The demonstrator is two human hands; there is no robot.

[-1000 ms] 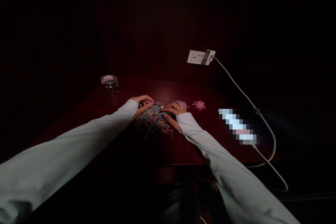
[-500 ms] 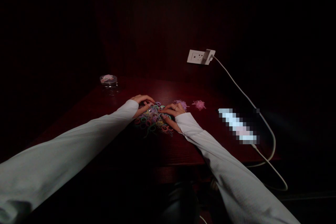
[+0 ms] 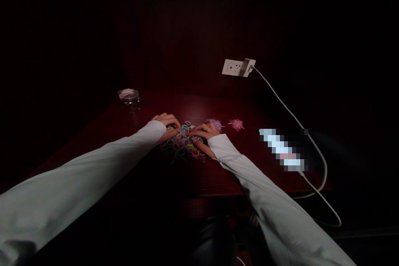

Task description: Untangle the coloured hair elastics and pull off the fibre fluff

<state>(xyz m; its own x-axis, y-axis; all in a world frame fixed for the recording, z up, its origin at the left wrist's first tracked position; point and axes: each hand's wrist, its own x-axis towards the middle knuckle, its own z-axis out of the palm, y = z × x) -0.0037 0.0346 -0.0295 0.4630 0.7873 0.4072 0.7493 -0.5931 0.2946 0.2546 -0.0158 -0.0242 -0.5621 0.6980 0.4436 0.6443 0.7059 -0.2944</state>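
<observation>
A heap of small multicoloured elastic hair ties (image 3: 181,145) lies on the dark red table (image 3: 199,181), between and in front of my hands. My left hand (image 3: 167,124) is at the heap's left side, thumb and fingertips drawn together; whatever is between them is too small and dim to make out. On the right side of the heap, my right hand (image 3: 208,131) rests with its index finger reaching forward and the thumb apart below it. Just behind my right hand is a pile of purple hair ties (image 3: 215,124). A smaller pink pile (image 3: 236,124) lies farther right.
A clear round container (image 3: 129,95) with a pink-patterned top stands at the back left. To the right lies a lit, pixelated phone (image 3: 282,149), its white cable (image 3: 289,110) looping over the table edge. A wall socket (image 3: 233,67) holds the charger. Surroundings are very dark.
My left hand has shifted slightly left, and its fingers have curled in closer to the thumb. The right hand has barely moved.
</observation>
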